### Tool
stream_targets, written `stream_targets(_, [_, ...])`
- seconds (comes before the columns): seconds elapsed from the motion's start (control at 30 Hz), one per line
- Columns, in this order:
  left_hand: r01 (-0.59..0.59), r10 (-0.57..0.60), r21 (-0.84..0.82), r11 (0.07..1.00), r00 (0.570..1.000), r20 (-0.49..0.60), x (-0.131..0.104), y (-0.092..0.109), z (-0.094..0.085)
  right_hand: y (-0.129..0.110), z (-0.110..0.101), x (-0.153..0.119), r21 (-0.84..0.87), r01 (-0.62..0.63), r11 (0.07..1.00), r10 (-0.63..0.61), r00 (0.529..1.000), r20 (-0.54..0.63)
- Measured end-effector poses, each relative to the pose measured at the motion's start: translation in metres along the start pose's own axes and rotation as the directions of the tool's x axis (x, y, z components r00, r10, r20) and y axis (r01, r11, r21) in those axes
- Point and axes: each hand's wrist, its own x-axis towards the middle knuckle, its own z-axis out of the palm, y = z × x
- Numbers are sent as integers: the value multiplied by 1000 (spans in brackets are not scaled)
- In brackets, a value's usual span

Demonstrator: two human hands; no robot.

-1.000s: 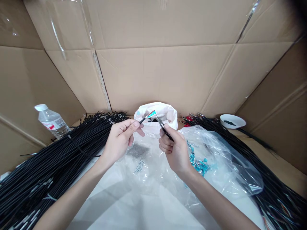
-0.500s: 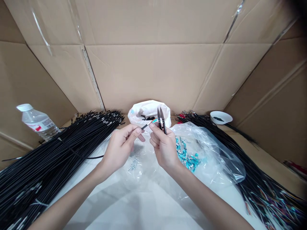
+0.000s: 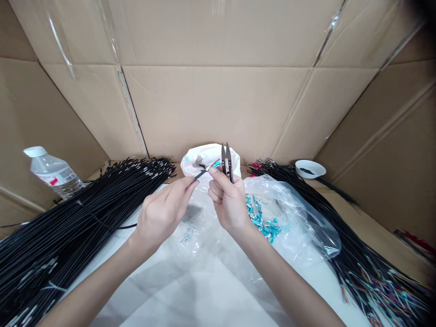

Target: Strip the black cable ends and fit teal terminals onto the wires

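My left hand [image 3: 165, 211] is closed around a black cable [image 3: 200, 174] close to its end, and the cable trails out behind my wrist to the left. Coloured inner wires [image 3: 215, 164], orange-red and green-blue, stick out of the cable's end. My right hand [image 3: 229, 200] pinches at the base of these wires between thumb and forefinger. The same hand also holds a pair of black thread snips [image 3: 226, 159], blades pointing up and slightly apart. Both hands are just in front of a white plastic bag [image 3: 190, 156] with dark scraps inside.
Black cables [image 3: 102, 200] lie in a thick bundle at left beside a water bottle [image 3: 54, 172]. Teal pieces [image 3: 267, 227] rest on a clear plastic bag [image 3: 299, 213]. Another cable bundle [image 3: 344, 227] and a white bowl [image 3: 315, 168] are at right. Cardboard walls [image 3: 218, 104] enclose the table.
My left hand has turned knuckles-up and shifted slightly left and down along the cable. The right hand with the snips has moved slightly up and left, still pinching at the wires.
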Motion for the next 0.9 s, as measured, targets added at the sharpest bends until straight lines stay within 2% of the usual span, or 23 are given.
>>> stream_targets(0.1, [80,-80,17,997,997,10,2,-3,-3,3,11,6,43,-3,999,1,999,47])
stream_targets(0.2, [231,-230,-22,973,971,59,3,-8,-8,7,24,11,85,-7,996,-2,995,96])
stream_targets(0.33, [436,-414,-162,885,897,156,9,-14,-22,13,41,13,166,-47,985,19,985,169])
stream_targets(0.43, [534,-477,-277,799,843,248,16,-16,-34,18,50,12,192,-88,978,48,978,201])
stream_targets(0.6, [602,-515,-330,727,796,316,24,-17,-47,20,62,10,119,-82,990,64,987,146])
stream_targets(0.77, [620,-549,-418,664,784,290,21,-14,-46,14,68,6,119,-17,993,3,993,119])
stream_targets(0.9, [616,-606,-516,595,766,215,17,-12,-41,11,66,2,103,-3,995,-11,991,137])
